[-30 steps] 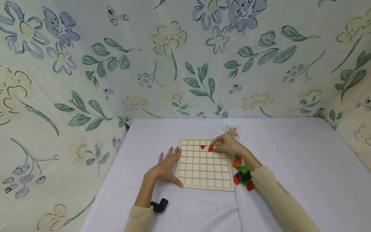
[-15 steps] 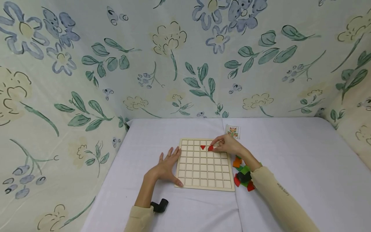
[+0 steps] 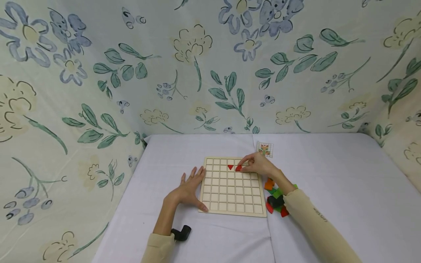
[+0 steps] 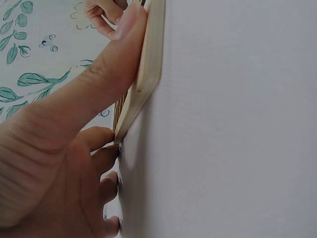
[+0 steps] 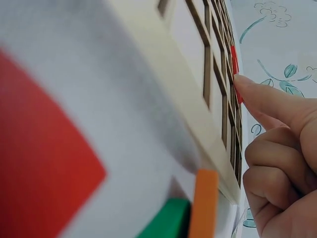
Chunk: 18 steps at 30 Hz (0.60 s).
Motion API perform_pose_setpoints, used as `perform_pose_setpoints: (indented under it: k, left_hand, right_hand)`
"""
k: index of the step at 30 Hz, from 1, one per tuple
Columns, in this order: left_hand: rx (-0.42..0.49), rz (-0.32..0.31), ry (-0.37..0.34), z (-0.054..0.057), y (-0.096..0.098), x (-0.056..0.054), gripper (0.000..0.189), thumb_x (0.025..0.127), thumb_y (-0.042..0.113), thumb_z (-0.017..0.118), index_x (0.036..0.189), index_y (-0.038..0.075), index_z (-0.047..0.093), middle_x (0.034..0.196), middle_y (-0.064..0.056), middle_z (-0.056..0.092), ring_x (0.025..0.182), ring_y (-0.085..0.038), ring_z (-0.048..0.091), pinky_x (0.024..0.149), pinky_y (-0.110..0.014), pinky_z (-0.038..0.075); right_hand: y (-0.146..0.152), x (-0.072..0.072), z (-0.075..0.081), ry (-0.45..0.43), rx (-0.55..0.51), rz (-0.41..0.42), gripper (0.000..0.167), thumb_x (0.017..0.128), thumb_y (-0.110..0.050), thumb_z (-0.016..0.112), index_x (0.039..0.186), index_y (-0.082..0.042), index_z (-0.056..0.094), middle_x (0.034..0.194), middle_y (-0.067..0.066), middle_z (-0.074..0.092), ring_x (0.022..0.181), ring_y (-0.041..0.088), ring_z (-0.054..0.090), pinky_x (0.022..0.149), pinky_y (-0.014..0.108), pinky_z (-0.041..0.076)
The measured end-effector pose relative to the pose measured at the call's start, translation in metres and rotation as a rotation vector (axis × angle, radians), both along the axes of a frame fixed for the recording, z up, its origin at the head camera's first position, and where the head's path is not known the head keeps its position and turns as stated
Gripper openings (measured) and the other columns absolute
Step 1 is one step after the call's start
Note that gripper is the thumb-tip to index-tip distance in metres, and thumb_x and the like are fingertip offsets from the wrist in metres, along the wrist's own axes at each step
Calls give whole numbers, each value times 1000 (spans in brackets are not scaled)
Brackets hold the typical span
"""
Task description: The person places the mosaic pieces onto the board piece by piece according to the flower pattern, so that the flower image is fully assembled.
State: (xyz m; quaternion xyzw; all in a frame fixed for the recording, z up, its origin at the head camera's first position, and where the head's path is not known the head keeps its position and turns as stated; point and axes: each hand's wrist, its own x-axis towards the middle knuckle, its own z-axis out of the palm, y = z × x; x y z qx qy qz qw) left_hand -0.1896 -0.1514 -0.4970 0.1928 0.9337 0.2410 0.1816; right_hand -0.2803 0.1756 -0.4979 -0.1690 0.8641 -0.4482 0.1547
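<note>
A square wooden grid board (image 3: 227, 190) lies on the white-covered table. Spread along its left side, my left hand (image 3: 187, 190) has its thumb on the near left corner and its fingertips at the edge. The left wrist view shows that thumb (image 4: 106, 69) over the board's rim. With thumb and index finger, my right hand (image 3: 258, 163) pinches a red piece with a curved edge (image 3: 238, 168) over an upper row of cells. Just left of this piece, a small red triangle (image 3: 230, 167) sits in the grid, pointing toward me.
Beside the board's right edge lies a loose pile with orange (image 3: 269, 183), green (image 3: 277, 192) and red pieces (image 3: 284, 211), partly hidden by the right wrist's black camera (image 3: 275, 201). A small patterned card (image 3: 265, 149) lies behind the right hand. A floral cloth (image 3: 197, 73) hangs behind the table.
The red piece in my right hand has slid slightly left, closer to the red triangle. My left hand stays in place on the board.
</note>
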Motion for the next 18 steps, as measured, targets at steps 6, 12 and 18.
perform_pose_setpoints:
  k: [6, 12, 18]
  left_hand:
    - [-7, -5, 8, 0, 0, 0, 148, 57, 47, 101, 167, 8, 9, 176, -9, 3, 163, -36, -6, 127, -68, -6]
    - [-6, 1, 5, 0, 0, 1, 147, 57, 47, 100, 167, 8, 10, 176, -9, 3, 163, -35, -6, 127, -67, -6]
    - [-12, 7, 1, -1, 0, 0, 147, 57, 49, 100, 167, 8, 10, 176, -9, 3, 163, -35, -6, 127, -67, -6]
  right_hand:
    - [0, 2, 0, -20, 5, -16, 22, 88, -14, 83, 109, -6, 80, 58, -5, 27, 55, 13, 22, 55, 23, 22]
    - [2, 2, 2, -30, 44, -52, 23, 86, -17, 85, 108, -9, 81, 61, -4, 40, 57, 14, 30, 55, 24, 27]
    - [22, 8, 17, -51, 101, -116, 27, 89, -19, 82, 114, -10, 79, 77, -1, 48, 63, 15, 34, 56, 26, 31]
